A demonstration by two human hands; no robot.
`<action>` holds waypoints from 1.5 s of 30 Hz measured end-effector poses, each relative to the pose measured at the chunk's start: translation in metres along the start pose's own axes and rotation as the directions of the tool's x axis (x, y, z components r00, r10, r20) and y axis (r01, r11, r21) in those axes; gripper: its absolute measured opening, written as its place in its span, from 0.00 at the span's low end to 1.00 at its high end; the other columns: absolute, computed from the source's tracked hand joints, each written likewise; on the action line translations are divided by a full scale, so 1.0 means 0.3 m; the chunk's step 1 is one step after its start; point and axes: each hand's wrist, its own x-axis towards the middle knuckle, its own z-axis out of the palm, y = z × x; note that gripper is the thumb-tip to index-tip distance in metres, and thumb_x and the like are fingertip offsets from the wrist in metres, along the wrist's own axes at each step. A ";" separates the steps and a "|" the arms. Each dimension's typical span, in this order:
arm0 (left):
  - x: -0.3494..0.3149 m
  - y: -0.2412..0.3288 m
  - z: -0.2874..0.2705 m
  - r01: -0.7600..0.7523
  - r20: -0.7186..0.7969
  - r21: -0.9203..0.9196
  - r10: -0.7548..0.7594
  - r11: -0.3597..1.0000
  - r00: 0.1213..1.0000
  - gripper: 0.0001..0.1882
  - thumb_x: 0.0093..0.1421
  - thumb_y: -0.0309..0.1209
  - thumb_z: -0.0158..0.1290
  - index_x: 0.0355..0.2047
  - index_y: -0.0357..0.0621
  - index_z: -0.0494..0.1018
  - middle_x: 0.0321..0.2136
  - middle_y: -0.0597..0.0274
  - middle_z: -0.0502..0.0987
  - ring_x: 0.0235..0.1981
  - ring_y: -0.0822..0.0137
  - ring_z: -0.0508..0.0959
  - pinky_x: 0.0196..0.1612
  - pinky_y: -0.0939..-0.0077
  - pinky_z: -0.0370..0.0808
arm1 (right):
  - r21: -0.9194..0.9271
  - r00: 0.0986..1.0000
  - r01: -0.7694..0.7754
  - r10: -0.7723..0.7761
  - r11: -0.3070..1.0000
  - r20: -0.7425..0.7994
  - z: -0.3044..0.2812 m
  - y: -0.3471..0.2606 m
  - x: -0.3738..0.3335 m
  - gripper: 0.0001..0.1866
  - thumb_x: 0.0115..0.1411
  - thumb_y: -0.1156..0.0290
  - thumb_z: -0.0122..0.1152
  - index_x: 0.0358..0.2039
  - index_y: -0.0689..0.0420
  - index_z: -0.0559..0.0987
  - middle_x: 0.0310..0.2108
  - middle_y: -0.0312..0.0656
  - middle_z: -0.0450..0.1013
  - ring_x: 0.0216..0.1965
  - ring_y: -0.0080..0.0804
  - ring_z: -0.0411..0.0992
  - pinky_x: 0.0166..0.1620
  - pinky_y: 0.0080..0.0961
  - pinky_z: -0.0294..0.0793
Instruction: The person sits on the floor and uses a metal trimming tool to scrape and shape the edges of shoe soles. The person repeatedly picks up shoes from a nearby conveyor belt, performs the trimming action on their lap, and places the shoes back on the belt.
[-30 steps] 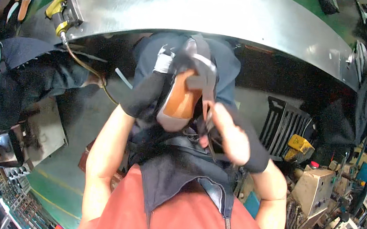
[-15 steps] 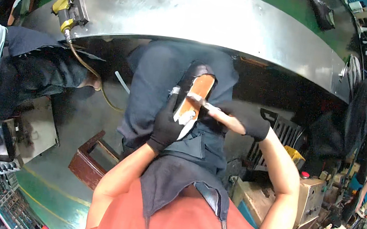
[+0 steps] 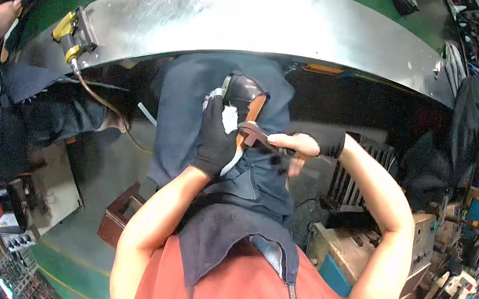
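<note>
1. The shoe [image 3: 244, 93] lies tilted on the person's lap [image 3: 180, 110], short of the desk's [image 3: 148, 12] near edge.
2. The left hand [image 3: 215, 139] has its grip wrapped round the shoe's side; a firm hold should prevent rocking.
3. The right hand [image 3: 302, 144] grips a hand tool [image 3: 256, 135], its head over the tan sole; squaring it there likely helps.
</note>
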 end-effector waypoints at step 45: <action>-0.317 -0.247 0.118 0.612 0.594 -0.737 -0.157 0.286 0.789 0.25 0.65 0.43 0.42 0.54 0.37 0.63 0.50 0.54 0.71 0.50 0.63 0.72 0.55 0.73 0.66 | -0.431 0.881 0.248 -0.387 0.868 -0.272 0.157 -0.002 0.025 0.16 0.63 0.59 0.51 0.31 0.61 0.76 0.23 0.51 0.71 0.26 0.48 0.71 0.32 0.36 0.69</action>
